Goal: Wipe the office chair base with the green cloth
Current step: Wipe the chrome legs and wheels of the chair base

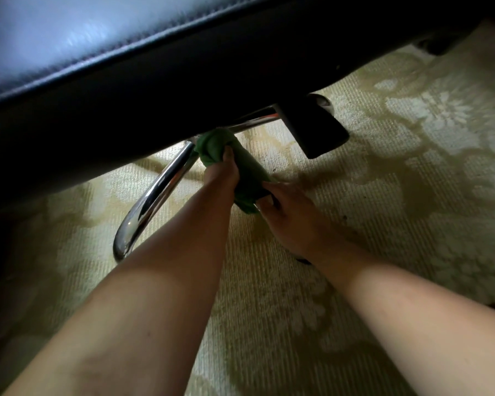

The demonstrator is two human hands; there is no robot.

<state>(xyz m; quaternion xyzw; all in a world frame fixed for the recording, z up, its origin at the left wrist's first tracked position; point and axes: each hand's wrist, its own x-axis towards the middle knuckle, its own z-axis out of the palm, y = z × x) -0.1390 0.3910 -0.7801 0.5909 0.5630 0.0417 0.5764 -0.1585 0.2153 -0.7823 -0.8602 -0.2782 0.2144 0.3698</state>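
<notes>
Where the chair base (155,192) runs under the black seat (126,52), the green cloth (247,174) is bunched along one chrome leg. The left hand (222,172) grips its upper end and the right hand (286,212) curls round its lower end, with patterned carpet (383,195) beneath.

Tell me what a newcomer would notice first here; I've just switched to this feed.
The green cloth stands out at centre, bunched close under the seat edge, with the left hand gripping its upper part and the right hand holding its lower end. Above, the black chair seat fills the upper left, and a shiny chrome leg curves down to the patterned carpet at left.
</notes>
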